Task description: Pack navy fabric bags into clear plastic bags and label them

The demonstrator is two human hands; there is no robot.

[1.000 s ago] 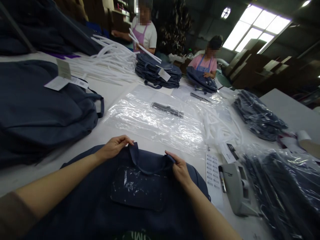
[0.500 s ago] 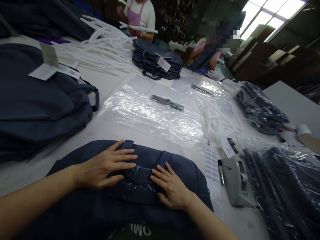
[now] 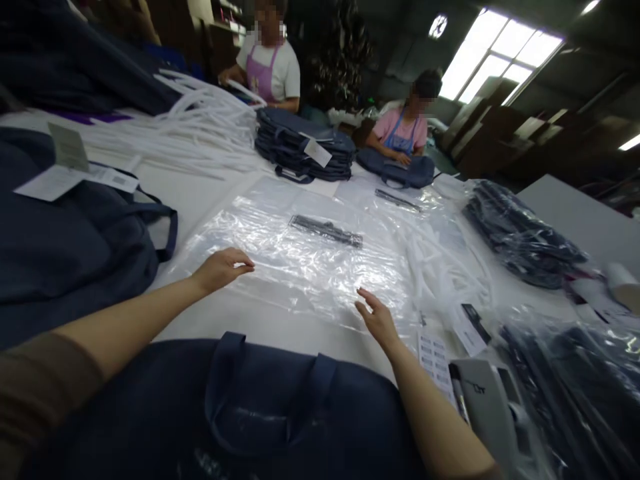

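Observation:
A clear plastic bag [image 3: 320,267] with a dark printed strip lies flat on the table in front of me. My left hand [image 3: 224,270] is at its near left part, thumb and fingertips pinched together on the film. Over the bag's near right edge, my right hand [image 3: 379,319] has its thumb and fingers apart, with nothing seen between them. Closest to me, below both forearms, lies a navy blue bag [image 3: 165,400] with two strap handles; its lower part runs out of view.
Navy bags [image 3: 75,240] with paper tags lie left, near white strips [image 3: 200,127]. A stack of navy bags [image 3: 305,143] stands ahead. At right are a tape dispenser [image 3: 485,407], a barcode label sheet [image 3: 434,357] and plastic-wrapped bags [image 3: 580,373]. Two people work across the table.
Both my hands have left the navy bag and reached forward to the plastic bag. The navy bag's handles now stand up. Across the table, a person's raised navy bag is now down on the table.

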